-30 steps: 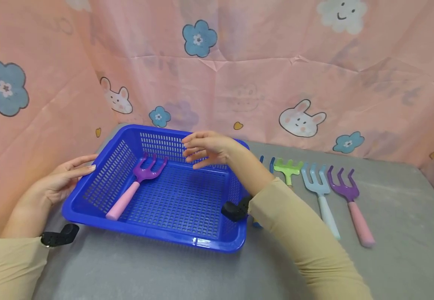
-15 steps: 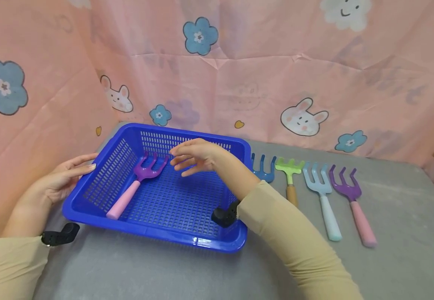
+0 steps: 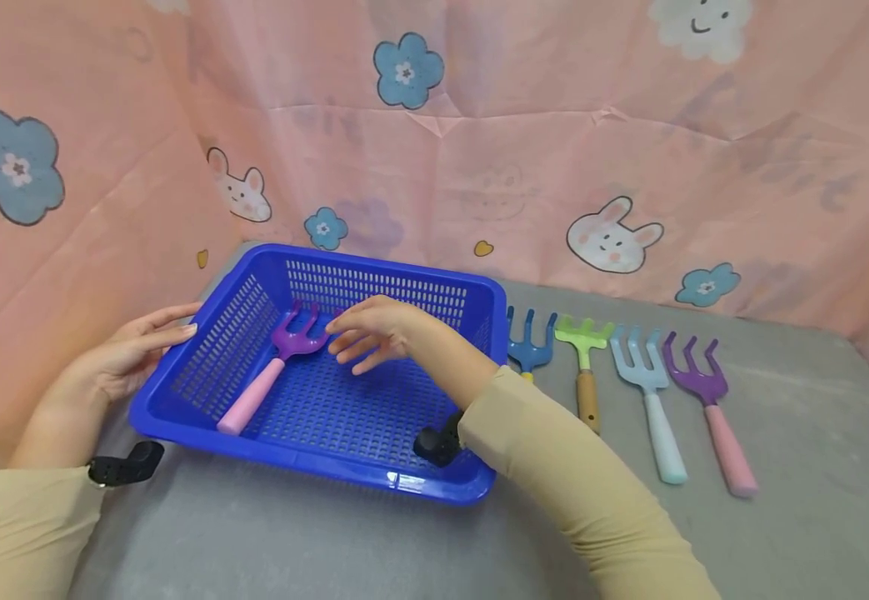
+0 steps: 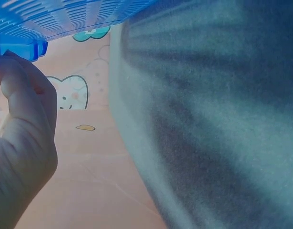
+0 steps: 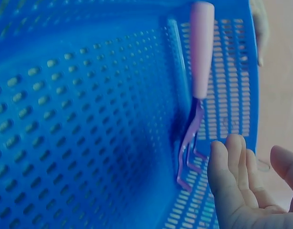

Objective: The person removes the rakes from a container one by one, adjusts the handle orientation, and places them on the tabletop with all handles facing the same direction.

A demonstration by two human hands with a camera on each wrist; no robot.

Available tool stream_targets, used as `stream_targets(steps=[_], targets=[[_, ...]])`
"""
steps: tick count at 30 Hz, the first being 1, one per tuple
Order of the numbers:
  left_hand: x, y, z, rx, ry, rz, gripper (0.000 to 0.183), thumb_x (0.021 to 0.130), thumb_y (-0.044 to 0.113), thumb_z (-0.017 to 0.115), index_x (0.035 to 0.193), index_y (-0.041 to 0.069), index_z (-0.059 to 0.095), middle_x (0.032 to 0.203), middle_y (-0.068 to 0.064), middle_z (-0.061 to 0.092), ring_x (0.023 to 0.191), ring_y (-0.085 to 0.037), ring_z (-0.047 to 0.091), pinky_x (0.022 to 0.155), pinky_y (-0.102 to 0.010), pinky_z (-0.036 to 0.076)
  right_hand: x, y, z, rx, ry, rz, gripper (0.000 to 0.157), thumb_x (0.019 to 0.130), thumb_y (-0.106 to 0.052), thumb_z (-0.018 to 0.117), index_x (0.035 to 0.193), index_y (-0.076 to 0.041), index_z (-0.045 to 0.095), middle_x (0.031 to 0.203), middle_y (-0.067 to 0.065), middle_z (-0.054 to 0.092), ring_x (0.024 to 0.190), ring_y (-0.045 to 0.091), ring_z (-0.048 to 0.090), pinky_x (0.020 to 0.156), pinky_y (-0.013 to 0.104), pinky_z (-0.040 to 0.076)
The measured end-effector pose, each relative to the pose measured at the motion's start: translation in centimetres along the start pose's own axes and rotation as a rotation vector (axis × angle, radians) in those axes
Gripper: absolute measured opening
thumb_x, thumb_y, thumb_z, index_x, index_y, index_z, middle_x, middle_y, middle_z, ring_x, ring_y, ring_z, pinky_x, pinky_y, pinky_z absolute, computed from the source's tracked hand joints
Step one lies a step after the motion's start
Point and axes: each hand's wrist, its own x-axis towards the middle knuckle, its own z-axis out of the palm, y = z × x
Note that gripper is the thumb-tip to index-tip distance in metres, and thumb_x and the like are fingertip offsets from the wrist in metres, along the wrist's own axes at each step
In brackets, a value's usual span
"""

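Observation:
A blue plastic basket [image 3: 292, 467] with slotted walls stands on the grey table. My left hand [image 3: 130, 354] grips its left rim, thumb on top; the left wrist view shows the fingers [image 4: 34, 78] right at the rim's edge. Inside, along the left wall, lies a purple garden hand fork [image 3: 252, 398] with a pink handle, its tines toward the back. My right hand [image 3: 377, 329] hovers over the basket just right of those tines, holding nothing, with relaxed fingers. In the right wrist view the hand fork [image 5: 202, 52] shows whole, apart from the fingertips.
Right of the basket, in a row, lie a blue hand fork [image 3: 530, 354] partly hidden by the sleeve, a green rake [image 3: 586, 337] with a wooden handle, a light blue fork [image 3: 647, 379] and another purple fork [image 3: 711, 400]. A pink curtain [image 3: 516, 150] hangs behind.
My right hand has moved left and lower, closer to the hand fork in the basket. The arm's shift uncovers more of the blue fork and green rake. The left hand stays on the rim.

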Motion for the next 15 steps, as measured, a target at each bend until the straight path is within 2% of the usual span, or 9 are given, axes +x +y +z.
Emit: stream_targets(steps=[3, 8, 11, 15], targets=[[0.1, -0.1, 0.0, -0.002, -0.004, 0.005, 0.033, 0.096, -0.001, 0.043, 0.107, 0.017, 0.068, 0.095, -0.01, 0.069, 0.081, -0.023, 0.068, 0.066, -0.036, 0.057, 0.1, 0.1, 0.7, -0.012, 0.006, 0.026, 0.021, 0.09, -0.01, 0.061, 0.108, -0.002, 0.059, 0.077, 0.011, 0.065, 0.066, 0.02, 0.064, 0.063, 0.037, 0.057], [0.0, -0.1, -0.1, -0.014, -0.023, 0.019, 0.034, 0.097, -0.002, 0.042, 0.107, 0.017, 0.068, 0.095, -0.01, 0.068, 0.081, -0.023, 0.068, 0.066, -0.035, 0.057, 0.3, 0.2, 1.8, -0.023, -0.012, 0.043, 0.023, 0.089, -0.011, 0.062, 0.109, -0.001, 0.058, 0.081, 0.013, 0.067, 0.065, 0.02, 0.064, 0.07, 0.04, 0.057], [0.0, -0.1, 0.0, -0.005, -0.011, 0.015, 0.033, 0.097, -0.001, 0.042, 0.107, 0.017, 0.068, 0.094, -0.01, 0.069, 0.08, -0.023, 0.068, 0.066, -0.036, 0.057, 0.4, 0.4, 2.1, -0.022, -0.015, 0.053, 0.019, 0.09, -0.011, 0.062, 0.105, -0.002, 0.058, 0.084, 0.015, 0.068, 0.065, 0.02, 0.064, 0.071, 0.041, 0.056], [0.1, 0.0, 0.0, 0.008, -0.009, 0.014, 0.033, 0.096, -0.001, 0.043, 0.107, 0.017, 0.068, 0.094, -0.01, 0.069, 0.08, -0.023, 0.068, 0.066, -0.036, 0.057, 0.6, 0.5, 2.4, -0.009, -0.025, 0.06, 0.012, 0.091, -0.009, 0.06, 0.1, -0.004, 0.054, 0.096, 0.021, 0.068, 0.064, 0.02, 0.063, 0.072, 0.04, 0.056]])
